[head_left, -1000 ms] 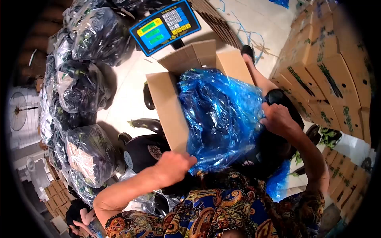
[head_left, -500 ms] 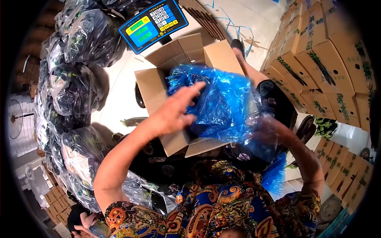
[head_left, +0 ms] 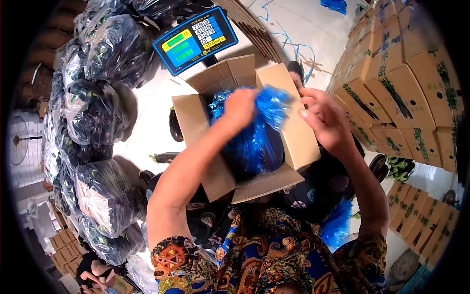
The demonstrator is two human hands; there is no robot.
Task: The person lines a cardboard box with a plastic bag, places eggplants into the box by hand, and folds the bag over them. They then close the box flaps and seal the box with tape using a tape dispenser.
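An open cardboard box (head_left: 205,127) stands in front of me with a blue plastic liner (head_left: 254,142) pushed down inside it over dark contents. My left hand (head_left: 240,105) presses on the bunched top of the liner near the box's far side, fingers closed into the plastic. My right hand (head_left: 325,117) hovers over the box's right flap (head_left: 296,132), fingers half curled and holding nothing that I can see.
A blue weighing-scale display (head_left: 195,39) stands behind the box. Clear bags of dark eggplants (head_left: 98,108) pile up on the left. Stacked printed cartons (head_left: 401,88) fill the right. Loose eggplants (head_left: 166,158) lie on the floor. Another person's hands (head_left: 95,272) show at bottom left.
The blue liner, earlier spread over the box, is now tucked inside it. My left hand moved onto its top; my right hand came up from the liner's side to the right flap.
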